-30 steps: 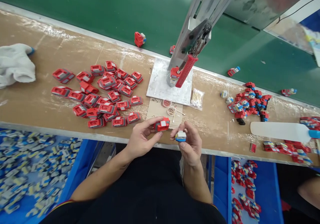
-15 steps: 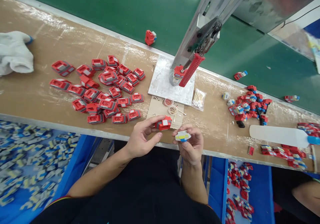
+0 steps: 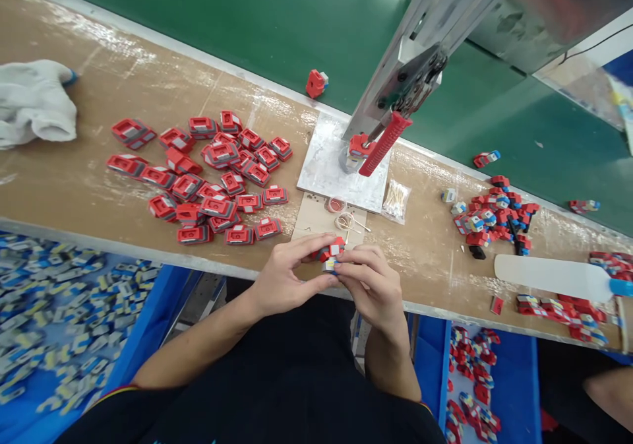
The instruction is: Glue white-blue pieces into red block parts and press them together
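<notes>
the left hand (image 3: 281, 279) holds a small red plastic block with a white patch (image 3: 332, 249) just above the near edge of the brown tabletop (image 3: 84, 180); its fingers (image 3: 309, 243) are curled close, with the thumb under the block and the other fingers over the top; the right hand (image 3: 373, 285) is pressed right up against it, and its fingers (image 3: 353, 259) pinch a tiny white, yellow and blue plastic piece (image 3: 330, 265) that touches the bottom of the red block; both hands meet in the middle, so most of the tiny piece is hidden.

behind the hands lies a small sheet of brown card (image 3: 316, 220) with thin rubber rings on it; past that is a grey metal plate (image 3: 326, 167) with a press that has a red handle (image 3: 384, 144); a heap of flat red plastic shells (image 3: 208, 173) is on the left of the tabletop, and a white cloth (image 3: 34, 104) lies at the far left; a smaller pile of red and blue finished blocks (image 3: 492, 216) is on the right, near a white plastic bottle lying on its side (image 3: 548, 276); a blue bin of grey and yellow pieces (image 3: 64, 325) sits below on the left.
</notes>
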Demonstrator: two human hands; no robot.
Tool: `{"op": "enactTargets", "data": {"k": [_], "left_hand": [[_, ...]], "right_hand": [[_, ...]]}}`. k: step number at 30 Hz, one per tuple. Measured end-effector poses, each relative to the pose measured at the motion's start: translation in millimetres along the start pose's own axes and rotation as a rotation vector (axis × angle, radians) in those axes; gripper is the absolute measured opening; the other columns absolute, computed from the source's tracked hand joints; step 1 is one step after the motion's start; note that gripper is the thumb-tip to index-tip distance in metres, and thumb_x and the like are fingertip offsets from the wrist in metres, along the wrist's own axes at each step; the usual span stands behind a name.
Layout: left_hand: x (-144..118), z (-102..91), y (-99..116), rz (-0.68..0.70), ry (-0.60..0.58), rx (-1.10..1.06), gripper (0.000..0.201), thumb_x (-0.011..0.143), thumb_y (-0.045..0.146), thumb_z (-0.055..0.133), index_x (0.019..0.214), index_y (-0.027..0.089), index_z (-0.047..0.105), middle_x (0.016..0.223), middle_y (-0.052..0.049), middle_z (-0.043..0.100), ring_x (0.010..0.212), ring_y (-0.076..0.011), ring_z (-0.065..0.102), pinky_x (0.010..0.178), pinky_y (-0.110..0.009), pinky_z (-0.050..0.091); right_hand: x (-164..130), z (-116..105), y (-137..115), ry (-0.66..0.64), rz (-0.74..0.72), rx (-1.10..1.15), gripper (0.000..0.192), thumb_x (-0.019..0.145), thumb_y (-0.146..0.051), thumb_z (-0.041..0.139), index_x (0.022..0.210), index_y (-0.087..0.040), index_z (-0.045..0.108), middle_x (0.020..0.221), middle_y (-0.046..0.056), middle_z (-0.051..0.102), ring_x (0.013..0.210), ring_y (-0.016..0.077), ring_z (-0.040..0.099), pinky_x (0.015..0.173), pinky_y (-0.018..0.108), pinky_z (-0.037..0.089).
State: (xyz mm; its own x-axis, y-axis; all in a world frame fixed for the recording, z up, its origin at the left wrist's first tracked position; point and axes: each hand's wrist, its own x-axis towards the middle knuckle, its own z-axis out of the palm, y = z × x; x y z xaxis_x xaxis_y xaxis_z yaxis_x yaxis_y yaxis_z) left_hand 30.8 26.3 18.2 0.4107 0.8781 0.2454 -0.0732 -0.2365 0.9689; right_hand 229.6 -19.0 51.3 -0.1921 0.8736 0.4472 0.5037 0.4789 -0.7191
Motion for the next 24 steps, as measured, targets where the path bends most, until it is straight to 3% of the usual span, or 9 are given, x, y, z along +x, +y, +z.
{"op": "enactTargets", "data": {"k": [3, 6, 9, 11, 15, 19, 24], "left_hand": [[3, -2.2, 3, 0.096, -0.028, 0.061, 0.056, 0.087, 0.027, 0.089, 0.141, 0.025, 0.073, 0.133, -0.013, 0.080, 0.123, -0.0291, 0.079, 0.109, -0.037, 0.065], [6, -5.3, 8, 0.213, -0.090, 0.059, 0.061, 0.085, 0.024, 0.091, 0.143, 0.027, 0.073, 0.130, -0.013, 0.081, 0.122, -0.0296, 0.079, 0.109, -0.038, 0.065], [7, -7.6, 13, 0.268, -0.082, 0.038, 0.061, 0.087, 0.019, 0.089, 0.144, 0.029, 0.072, 0.134, -0.013, 0.080, 0.121, -0.0272, 0.079, 0.105, -0.032, 0.066], [6, -8.8, 15, 0.269, -0.079, 0.015, 0.060, 0.087, 0.018, 0.088, 0.143, 0.030, 0.072, 0.135, -0.013, 0.079, 0.121, -0.0257, 0.080, 0.103, -0.029, 0.066], [4, -12.7, 17, 0.192, -0.086, -0.012, 0.054, 0.085, 0.019, 0.090, 0.135, 0.030, 0.077, 0.130, -0.013, 0.081, 0.117, -0.0260, 0.081, 0.100, -0.028, 0.066], [7, -17.1, 17, 0.056, -0.097, -0.137, 0.041, 0.085, 0.019, 0.089, 0.124, 0.031, 0.083, 0.125, -0.012, 0.083, 0.114, -0.0271, 0.082, 0.093, -0.028, 0.069], [13, -17.6, 19, -0.013, -0.050, -0.213, 0.041, 0.085, 0.019, 0.090, 0.124, 0.029, 0.083, 0.120, -0.013, 0.084, 0.110, -0.0271, 0.083, 0.087, -0.026, 0.070]], "right_hand": [[-4, -1, 8, 0.062, 0.147, 0.152, 0.022, 0.096, -0.031, 0.080, 0.117, -0.034, 0.076, 0.121, 0.007, 0.071, 0.114, 0.0228, 0.070, 0.090, 0.037, 0.064], [-2, -6, 14, -0.039, 0.317, 0.445, 0.048, 0.085, -0.049, 0.089, 0.127, -0.034, 0.072, 0.139, 0.010, 0.068, 0.130, 0.0279, 0.069, 0.101, 0.041, 0.065], [3, -12, 15, -0.174, 0.385, 0.663, 0.050, 0.083, -0.044, 0.092, 0.127, -0.035, 0.073, 0.140, 0.009, 0.070, 0.129, 0.0260, 0.071, 0.102, 0.039, 0.066], [7, -15, 14, -0.194, 0.398, 0.731, 0.048, 0.082, -0.039, 0.094, 0.125, -0.035, 0.074, 0.141, 0.008, 0.068, 0.127, 0.0241, 0.072, 0.101, 0.038, 0.066], [12, -16, 7, -0.241, 0.455, 0.774, 0.046, 0.080, -0.037, 0.096, 0.120, -0.032, 0.074, 0.141, 0.008, 0.064, 0.130, 0.0232, 0.070, 0.102, 0.037, 0.066], [20, -13, 3, -0.280, 0.504, 0.763, 0.043, 0.084, -0.049, 0.091, 0.116, -0.027, 0.073, 0.141, 0.009, 0.058, 0.124, 0.0221, 0.070, 0.100, 0.038, 0.067], [24, -6, 6, -0.205, 0.311, 0.531, 0.027, 0.094, -0.047, 0.081, 0.109, -0.027, 0.073, 0.132, 0.010, 0.066, 0.133, 0.0257, 0.066, 0.110, 0.045, 0.060]]}}
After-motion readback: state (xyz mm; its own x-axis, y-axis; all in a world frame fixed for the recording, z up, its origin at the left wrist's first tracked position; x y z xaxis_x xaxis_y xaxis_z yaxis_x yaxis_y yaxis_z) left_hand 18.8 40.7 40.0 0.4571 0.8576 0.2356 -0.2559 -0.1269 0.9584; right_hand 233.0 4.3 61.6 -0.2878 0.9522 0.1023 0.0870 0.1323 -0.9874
